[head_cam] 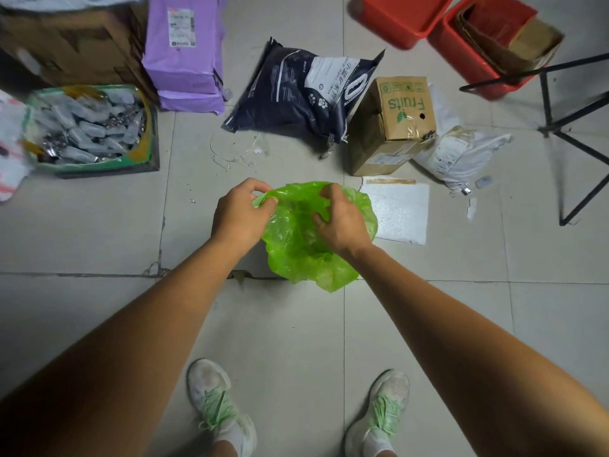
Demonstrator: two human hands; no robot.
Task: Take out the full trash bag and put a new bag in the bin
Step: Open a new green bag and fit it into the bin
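a fruits box [393,123] stands between a dark pet-litter sack [296,94] and a white mailer [461,155].

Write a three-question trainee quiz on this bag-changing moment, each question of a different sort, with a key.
1. True or false: both the left hand and the right hand grip the green bag.
2. Which word is printed on the cardboard box beyond the bag? A) Fruits B) Fragile C) Books
3. Fill in: the flat white foam sheet lies on the floor to the ___ of the bag.

Key: 1 true; 2 A; 3 right. Whether a bin sits under the bag cannot be told from this view.
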